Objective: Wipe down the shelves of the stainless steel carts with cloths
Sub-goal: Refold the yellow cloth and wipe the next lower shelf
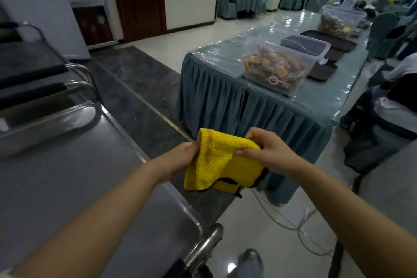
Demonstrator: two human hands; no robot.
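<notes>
A yellow cloth (216, 160) with a dark trim hangs folded between both hands, in the air just past the right edge of the cart. My left hand (180, 157) grips its left edge. My right hand (268, 148) pinches its upper right part with thumb and fingers. The stainless steel cart's top shelf (74, 178) lies at the lower left, flat and grey, with a raised rim and a round handle bar (204, 248) at the near corner.
More steel carts (45, 106) with black-padded handles stand nested at the far left. A skirted table (259, 108) ahead carries clear bins of food (279, 67) and dark trays. A seated person (392, 97) is at the right. A cable (293, 223) runs across the tiled floor.
</notes>
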